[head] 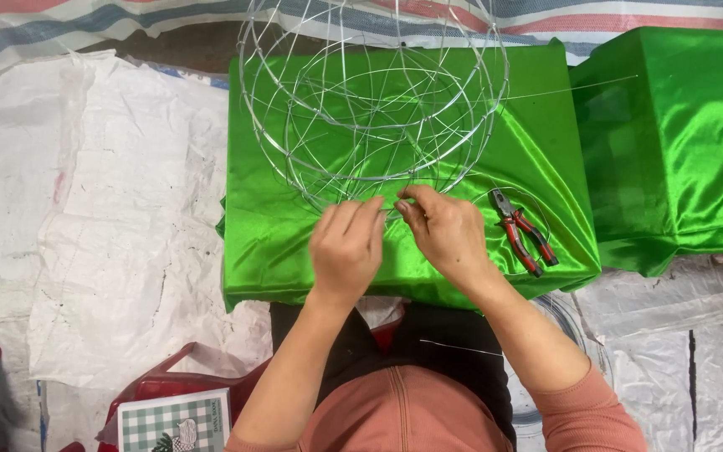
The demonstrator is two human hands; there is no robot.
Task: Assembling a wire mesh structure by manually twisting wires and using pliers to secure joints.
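Hands meet at the near rim of the wire frame on green cloth: left hand and right hand pinch wire, seemingly mid-twist. Pliers lie right.

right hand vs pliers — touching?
Apart. In the head view, green cloth shows between the right hand and the red-handled pliers; its fingertips are at the wire frame.
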